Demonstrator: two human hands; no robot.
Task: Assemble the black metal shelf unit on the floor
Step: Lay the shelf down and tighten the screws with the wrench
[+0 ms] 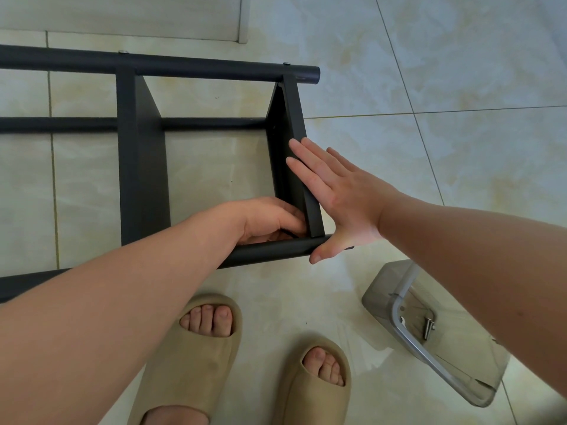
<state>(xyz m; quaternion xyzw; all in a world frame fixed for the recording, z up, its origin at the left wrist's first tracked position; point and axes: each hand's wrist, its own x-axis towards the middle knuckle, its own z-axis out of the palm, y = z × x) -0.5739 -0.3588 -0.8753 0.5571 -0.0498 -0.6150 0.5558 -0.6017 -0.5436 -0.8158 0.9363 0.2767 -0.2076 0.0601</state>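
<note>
Where the shelf [141,154] lay: on its side on the tiled floor [460,72], just ahead of the slippers [190,363].
Right hand [343,204]: grip apart, straight fingers pressed flat on the outer face of the end panel [294,118].
Left hand [264,219]: inside the frame, fingers curled at the corner of panel and near tube [273,251]; whether the grip held anything could not be told.
Box [377,286]: clear, right of the feet, screws [428,328] inside.

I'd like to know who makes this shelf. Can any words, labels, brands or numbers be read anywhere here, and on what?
None: there is no readable text in this view.
Black shelf frame: bare, no label or lettering.
Tan slippers: plain, no logo.
Clear box holding screws: no marking visible.
</note>
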